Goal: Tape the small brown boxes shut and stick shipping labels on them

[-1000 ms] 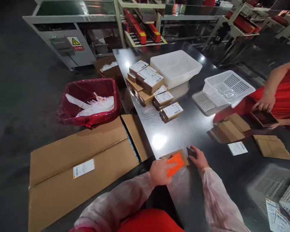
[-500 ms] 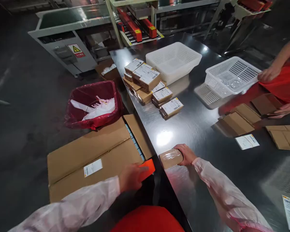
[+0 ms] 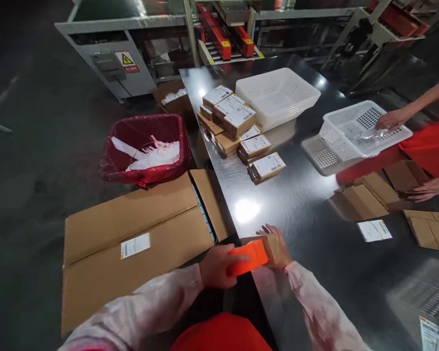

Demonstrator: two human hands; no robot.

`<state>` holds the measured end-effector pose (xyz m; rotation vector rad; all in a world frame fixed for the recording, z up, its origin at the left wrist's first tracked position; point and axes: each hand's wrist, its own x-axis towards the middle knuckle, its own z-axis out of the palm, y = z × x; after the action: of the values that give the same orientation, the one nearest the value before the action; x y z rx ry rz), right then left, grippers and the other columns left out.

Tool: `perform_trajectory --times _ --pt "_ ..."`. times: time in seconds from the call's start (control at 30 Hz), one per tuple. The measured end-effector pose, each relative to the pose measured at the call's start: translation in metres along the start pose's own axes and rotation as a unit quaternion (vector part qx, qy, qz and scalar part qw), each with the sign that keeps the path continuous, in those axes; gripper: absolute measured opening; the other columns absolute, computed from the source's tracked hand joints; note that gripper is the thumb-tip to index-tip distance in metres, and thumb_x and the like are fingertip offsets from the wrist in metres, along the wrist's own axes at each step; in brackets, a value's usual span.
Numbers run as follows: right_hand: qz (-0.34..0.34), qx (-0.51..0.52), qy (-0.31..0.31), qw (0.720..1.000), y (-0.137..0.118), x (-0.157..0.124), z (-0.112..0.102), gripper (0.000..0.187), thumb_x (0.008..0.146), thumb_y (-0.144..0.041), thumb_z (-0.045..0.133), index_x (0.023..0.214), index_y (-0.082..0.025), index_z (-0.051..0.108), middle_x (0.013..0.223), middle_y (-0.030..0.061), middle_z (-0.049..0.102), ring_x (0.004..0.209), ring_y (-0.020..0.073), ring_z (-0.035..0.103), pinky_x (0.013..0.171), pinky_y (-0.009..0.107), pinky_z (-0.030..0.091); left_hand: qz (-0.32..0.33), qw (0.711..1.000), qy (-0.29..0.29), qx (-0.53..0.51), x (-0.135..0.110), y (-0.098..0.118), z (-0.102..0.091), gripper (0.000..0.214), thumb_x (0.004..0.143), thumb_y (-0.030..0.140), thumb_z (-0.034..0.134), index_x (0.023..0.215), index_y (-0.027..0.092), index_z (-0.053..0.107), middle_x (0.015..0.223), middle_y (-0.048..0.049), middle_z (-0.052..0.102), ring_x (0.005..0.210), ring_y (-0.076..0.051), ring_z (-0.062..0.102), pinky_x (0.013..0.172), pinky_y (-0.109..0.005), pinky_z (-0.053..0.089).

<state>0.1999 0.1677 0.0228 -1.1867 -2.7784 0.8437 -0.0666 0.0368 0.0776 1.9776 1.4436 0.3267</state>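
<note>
At the left of the frame stand one red bin (image 3: 146, 146) and one big carton (image 3: 131, 239). At lower centre, the left hand (image 3: 217, 265) grips an orange tool (image 3: 247, 257), its long axis running left-right, touching a small brown box (image 3: 274, 246) at the tabletop (image 3: 300, 204) edge; the right hand (image 3: 278, 243) clasps this box. Two white baskets (image 3: 278, 95) stand at upper right.
</note>
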Motion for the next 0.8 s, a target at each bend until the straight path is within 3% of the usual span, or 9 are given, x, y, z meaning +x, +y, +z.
perform_trajectory --times 0.07,0.13,0.23,0.3,0.37,0.53,0.8 --pt "0.061 -0.007 0.017 0.998 0.011 -0.008 -0.01 0.124 0.043 -0.059 0.078 0.145 -0.016 0.022 0.145 0.0219 0.028 0.131 0.0448 0.029 0.104 0.061 0.028 -0.014 1.0 0.004 0.001 0.029 0.021 -0.008 0.057 0.063 0.03 0.061 0.12 0.036 0.061 0.089 -0.0034 0.059 0.07 -0.018 0.055 0.066 -0.03 0.045" --pt "0.068 0.004 -0.004 0.998 0.013 -0.008 -0.016 0.131 0.04 -0.058 0.081 0.146 -0.015 0.017 0.146 0.0212 0.03 0.132 0.0432 0.028 0.104 0.059 0.029 -0.017 1.0 0.009 -0.002 0.053 0.036 -0.012 0.051 0.065 0.03 0.062 0.116 0.034 0.063 0.097 -0.0042 0.061 0.078 -0.02 0.058 0.073 -0.032 0.047" --pt "-0.001 0.029 -0.06 0.998 0.0 0.009 -0.015 0.106 0.046 -0.047 0.081 0.138 -0.018 0.036 0.135 0.0149 0.048 0.126 0.0371 0.037 0.099 0.051 0.035 -0.021 1.0 0.001 0.005 0.064 0.044 -0.019 0.043 0.068 0.029 0.059 0.11 0.03 0.066 0.1 -0.0057 0.064 0.085 -0.022 0.06 0.077 -0.034 0.047" --pt "-0.029 0.042 -0.066 0.997 -0.009 0.023 -0.012 0.082 0.053 -0.041 0.077 0.126 -0.02 0.049 0.123 0.0105 0.057 0.117 0.0325 0.045 0.094 0.046 0.038 -0.034 0.999 -0.026 0.021 0.052 0.036 -0.027 0.047 0.066 0.028 0.06 0.112 0.031 0.065 0.097 -0.0057 0.065 0.082 -0.024 0.061 0.071 -0.035 0.047" --pt "-0.042 0.05 -0.06 0.996 -0.014 0.033 -0.01 0.07 0.055 -0.038 0.074 0.12 -0.02 0.053 0.118 0.0085 0.06 0.112 0.0303 0.047 0.091 0.043 0.038 -0.053 0.995 -0.07 0.041 0.026 0.019 -0.036 0.056 0.062 0.027 0.063 0.117 0.035 0.062 0.092 -0.0037 0.065 0.077 -0.023 0.061 0.068 -0.034 0.047" --pt "-0.043 0.032 -0.069 0.996 -0.008 0.036 -0.008 0.073 0.052 -0.037 0.073 0.12 -0.023 0.052 0.119 0.0089 0.06 0.113 0.0314 0.045 0.087 0.044 0.036 -0.146 0.977 -0.13 0.08 -0.034 -0.015 -0.044 0.059 0.063 0.024 0.06 0.12 0.037 0.06 0.09 -0.0035 0.064 0.079 -0.025 0.062 0.071 -0.035 0.046" --pt "-0.043 0.015 -0.087 0.995 -0.003 0.042 -0.007 0.075 0.051 -0.032 0.073 0.122 -0.021 0.05 0.123 0.0105 0.057 0.115 0.0325 0.045 0.088 0.045 0.037 -0.114 0.977 -0.158 0.09 -0.023 -0.004 -0.022 0.052 0.066 0.024 0.059 0.117 0.027 0.061 0.096 -0.0121 0.063 0.077 -0.029 0.063 0.062 -0.039 0.049"
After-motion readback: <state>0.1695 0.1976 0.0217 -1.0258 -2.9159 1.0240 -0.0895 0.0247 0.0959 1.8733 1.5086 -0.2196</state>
